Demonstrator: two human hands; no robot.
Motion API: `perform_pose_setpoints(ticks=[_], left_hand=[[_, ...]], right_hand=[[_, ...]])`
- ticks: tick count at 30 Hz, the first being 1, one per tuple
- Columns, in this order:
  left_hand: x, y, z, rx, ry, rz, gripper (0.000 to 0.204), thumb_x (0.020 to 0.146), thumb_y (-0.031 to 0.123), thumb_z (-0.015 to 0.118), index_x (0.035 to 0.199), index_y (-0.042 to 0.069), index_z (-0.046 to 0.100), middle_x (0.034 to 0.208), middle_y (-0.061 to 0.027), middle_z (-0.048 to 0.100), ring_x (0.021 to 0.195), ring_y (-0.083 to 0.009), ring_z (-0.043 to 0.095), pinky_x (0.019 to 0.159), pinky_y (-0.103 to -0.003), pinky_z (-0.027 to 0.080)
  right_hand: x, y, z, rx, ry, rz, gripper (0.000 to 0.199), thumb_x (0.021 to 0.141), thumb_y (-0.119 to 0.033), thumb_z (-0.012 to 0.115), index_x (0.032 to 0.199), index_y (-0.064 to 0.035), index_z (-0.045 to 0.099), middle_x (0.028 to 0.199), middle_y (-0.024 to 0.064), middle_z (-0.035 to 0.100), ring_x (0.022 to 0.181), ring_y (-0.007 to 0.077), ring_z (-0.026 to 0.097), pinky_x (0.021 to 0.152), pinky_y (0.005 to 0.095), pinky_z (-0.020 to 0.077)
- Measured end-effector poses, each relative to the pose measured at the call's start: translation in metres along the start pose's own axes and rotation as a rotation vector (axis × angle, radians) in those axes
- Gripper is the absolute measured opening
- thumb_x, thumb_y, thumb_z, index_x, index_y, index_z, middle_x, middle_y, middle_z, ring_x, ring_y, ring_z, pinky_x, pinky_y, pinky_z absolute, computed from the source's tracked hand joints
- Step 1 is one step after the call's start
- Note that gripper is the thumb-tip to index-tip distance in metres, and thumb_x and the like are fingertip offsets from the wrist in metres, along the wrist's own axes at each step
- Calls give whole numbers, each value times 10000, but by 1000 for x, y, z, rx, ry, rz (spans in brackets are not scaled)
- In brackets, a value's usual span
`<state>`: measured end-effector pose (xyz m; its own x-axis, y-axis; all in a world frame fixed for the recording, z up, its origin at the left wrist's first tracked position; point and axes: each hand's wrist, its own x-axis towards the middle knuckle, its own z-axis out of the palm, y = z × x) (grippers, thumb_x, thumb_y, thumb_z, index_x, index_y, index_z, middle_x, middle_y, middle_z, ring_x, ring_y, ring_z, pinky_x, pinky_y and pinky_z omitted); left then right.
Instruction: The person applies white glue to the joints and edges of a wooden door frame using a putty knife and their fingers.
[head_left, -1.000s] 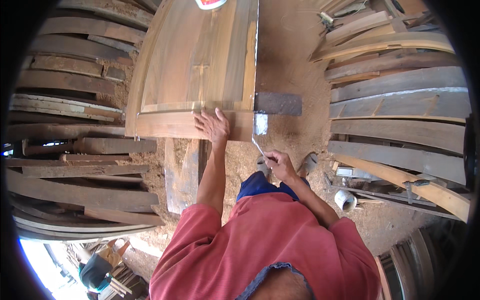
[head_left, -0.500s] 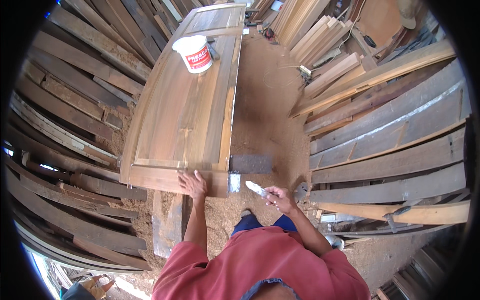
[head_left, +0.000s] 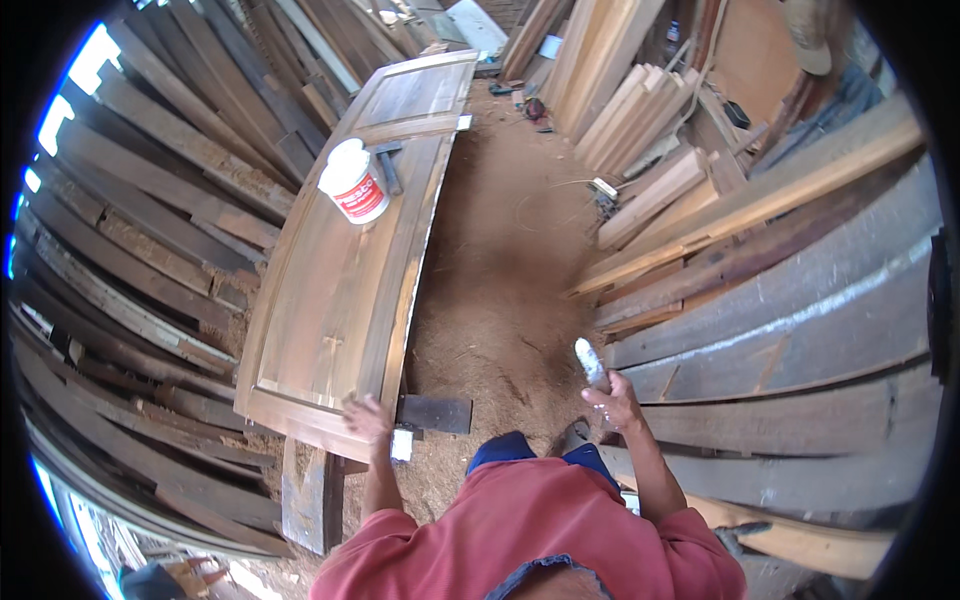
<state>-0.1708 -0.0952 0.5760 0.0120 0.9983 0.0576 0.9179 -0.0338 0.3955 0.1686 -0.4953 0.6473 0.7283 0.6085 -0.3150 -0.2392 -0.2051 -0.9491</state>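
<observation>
A panelled wooden door (head_left: 300,315) lies flat at working height to the left of my body. My left hand (head_left: 369,418) is over its near right corner, fingers apart and slightly blurred. Whether it touches the wood I cannot tell. Off to the right, away from the door, my right hand (head_left: 617,401) grips a putty knife (head_left: 588,362) whose blade is coated in white paste and points up. A white bucket with a red label (head_left: 357,190) stands on the door with its lid tilted at the rim. Beside the bucket lies a dark hammer-like tool (head_left: 388,167).
Stacked boards (head_left: 180,190) line the left side, and long planks (head_left: 790,300) lean along the right. Under the door's near end is a wooden support (head_left: 312,500). A dark board end (head_left: 436,413) juts out beside it. Sawdust covers the floor (head_left: 490,300).
My body and view have turned right, so the door sits further left. My right hand has swung right with the putty knife, now upright. The left hand has shifted toward the door's right corner.
</observation>
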Motion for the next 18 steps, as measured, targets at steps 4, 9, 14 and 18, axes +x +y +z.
perform_pose_setpoints(ticks=[4, 9, 14, 18], left_hand=[[-61, 82, 36, 28, -134, 289, 647, 923, 409, 584, 1426, 50, 390, 1419, -221, 405, 1292, -420, 370, 1089, -632, 251], [-58, 166, 82, -92, -156, 503, 646, 868, 378, 668, 1399, 78, 455, 1491, -243, 371, 1303, -468, 361, 1094, -605, 271], [20, 240, 157, -68, -113, 543, 596, 834, 352, 721, 1365, 164, 525, 1525, -195, 378, 1313, -463, 385, 1053, -633, 332], [97, 321, 200, -128, -272, 641, 521, 882, 313, 672, 1349, 130, 531, 1507, -226, 413, 1302, -471, 392, 1042, -625, 348]], right_hand=[[46, -49, -12, -157, 101, -180, 220, 829, -156, 773, 951, -64, 615, 745, -67, 502, 640, 61, 436, 585, 254, 386], [115, -63, -11, -82, 236, -169, 226, 932, -202, 679, 1048, -9, 656, 777, -10, 564, 684, 101, 511, 644, 296, 448], [171, -108, -25, -31, 300, -126, 379, 990, -225, 604, 1280, 16, 568, 849, 28, 624, 723, 93, 555, 685, 290, 496], [217, -158, -62, -50, 604, -274, 357, 1023, -175, 554, 1314, 29, 522, 904, 34, 638, 780, 99, 566, 696, 261, 476]])
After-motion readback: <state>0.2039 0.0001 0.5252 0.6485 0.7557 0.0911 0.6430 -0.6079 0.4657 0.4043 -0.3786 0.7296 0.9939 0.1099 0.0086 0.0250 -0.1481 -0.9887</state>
